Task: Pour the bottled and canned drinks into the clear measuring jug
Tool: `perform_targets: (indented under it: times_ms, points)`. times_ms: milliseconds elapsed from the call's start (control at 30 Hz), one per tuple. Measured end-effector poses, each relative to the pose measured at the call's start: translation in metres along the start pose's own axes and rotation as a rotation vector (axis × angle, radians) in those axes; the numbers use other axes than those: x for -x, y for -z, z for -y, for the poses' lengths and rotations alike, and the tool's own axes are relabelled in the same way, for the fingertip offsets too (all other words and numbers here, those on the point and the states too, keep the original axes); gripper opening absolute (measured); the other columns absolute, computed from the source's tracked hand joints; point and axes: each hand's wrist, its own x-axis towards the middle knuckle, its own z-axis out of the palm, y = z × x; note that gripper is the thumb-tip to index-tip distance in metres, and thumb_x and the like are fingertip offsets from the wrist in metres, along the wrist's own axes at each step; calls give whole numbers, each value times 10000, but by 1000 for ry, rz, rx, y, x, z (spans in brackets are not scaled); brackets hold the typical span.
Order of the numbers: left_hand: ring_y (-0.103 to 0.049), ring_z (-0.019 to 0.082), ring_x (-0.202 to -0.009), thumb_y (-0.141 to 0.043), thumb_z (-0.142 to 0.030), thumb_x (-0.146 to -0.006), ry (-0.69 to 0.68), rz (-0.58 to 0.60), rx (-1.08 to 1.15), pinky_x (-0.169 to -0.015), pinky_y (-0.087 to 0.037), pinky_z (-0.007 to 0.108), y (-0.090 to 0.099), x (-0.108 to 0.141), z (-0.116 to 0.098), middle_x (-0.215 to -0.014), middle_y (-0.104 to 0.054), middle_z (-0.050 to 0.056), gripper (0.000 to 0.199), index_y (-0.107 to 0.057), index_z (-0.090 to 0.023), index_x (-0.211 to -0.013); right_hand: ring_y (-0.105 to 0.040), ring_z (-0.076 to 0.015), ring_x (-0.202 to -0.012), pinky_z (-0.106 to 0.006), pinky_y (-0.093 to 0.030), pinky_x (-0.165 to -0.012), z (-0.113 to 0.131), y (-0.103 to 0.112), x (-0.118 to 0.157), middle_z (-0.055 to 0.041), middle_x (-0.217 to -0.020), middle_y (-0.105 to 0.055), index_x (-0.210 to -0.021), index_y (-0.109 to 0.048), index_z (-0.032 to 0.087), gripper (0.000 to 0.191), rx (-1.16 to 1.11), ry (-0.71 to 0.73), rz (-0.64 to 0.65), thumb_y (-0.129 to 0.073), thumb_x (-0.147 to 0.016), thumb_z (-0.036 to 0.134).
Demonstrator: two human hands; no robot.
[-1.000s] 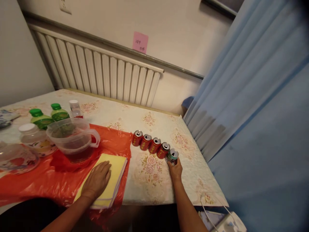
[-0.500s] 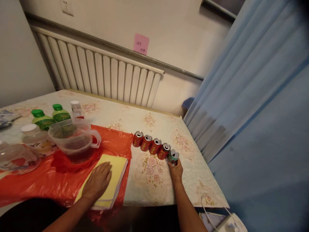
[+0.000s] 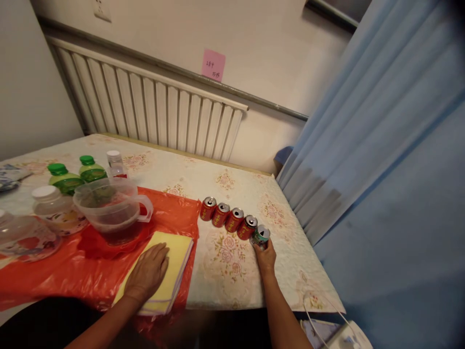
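My left hand (image 3: 148, 272) lies flat on a folded yellow cloth (image 3: 174, 264), fingers stretched out and holding nothing. The cloth rests on a red plastic sheet (image 3: 174, 208). At the right, my right hand (image 3: 266, 258) has its fingers wrapped round the lower part of a green drink can (image 3: 261, 234), which stands upright at the near end of a row. Several red drink cans, among them the neighbouring red can (image 3: 247, 228) and the farthest red can (image 3: 208, 209), make up the rest of that row. Their tops have open mouths.
A clear plastic jug (image 3: 112, 213) with dark liquid stands on the sheet. Around it are green-capped bottles (image 3: 65, 182), a white-capped jar (image 3: 54, 211) and a small clear bottle (image 3: 116, 166). A blue curtain (image 3: 363, 169) hangs right of the table; a radiator (image 3: 156, 106) lines the wall behind.
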Motion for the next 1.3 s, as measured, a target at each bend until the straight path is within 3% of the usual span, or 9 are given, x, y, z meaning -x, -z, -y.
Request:
perform_targets:
  times_ms: [900, 1300]
  points:
    - [-567, 286, -1228, -442, -313, -920, 6, 12, -8, -1068, -439, 476, 3, 0, -2, -1276, -650, 132, 338, -631, -184, -1169, -635, -245, -781, -303, -467, -695, 7, 2, 2, -110, -952, -732, -1099, -639, 131, 558, 16, 16, 1, -650, -669, 486]
    - [-567, 301, -1225, -459, -296, -913, 38, 26, 43, -1071, -434, 486, 7, -1, -6, -1277, -648, 140, 325, -650, -177, -1148, -648, -271, -879, -324, -479, -761, 6, 2, 3, -120, -1044, -723, -1212, -607, 123, 695, 29, -21, 17, -657, -634, 506]
